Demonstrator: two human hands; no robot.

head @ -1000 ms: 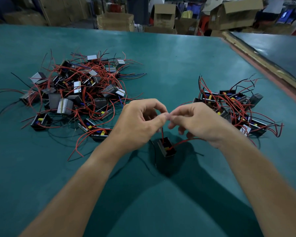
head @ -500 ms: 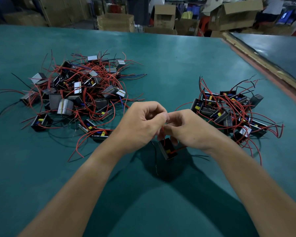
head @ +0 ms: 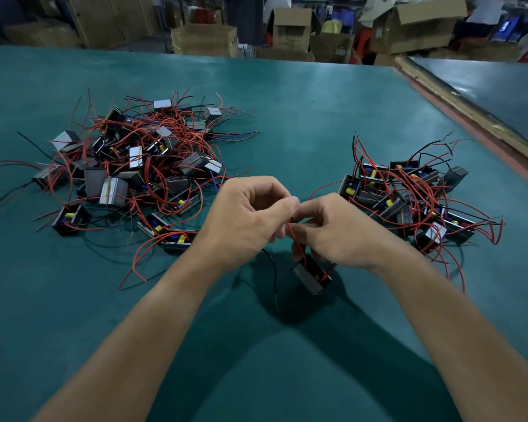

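over the table (head: 287, 117): small black module (head: 310, 275) hangs tilted just under the right hand (head: 339, 233).
left hand (head: 244, 217): thumb and forefinger pinch the red wire (head: 293, 236) at its top.
right hand: fingers curl round the same wire, the lower ones touching the module.
change: within the last second the right hand has slid down the wire toward the module.
meaning: probably straightening the lead before it joins the right pile (head: 409, 196); the left pile (head: 134, 166) waits.
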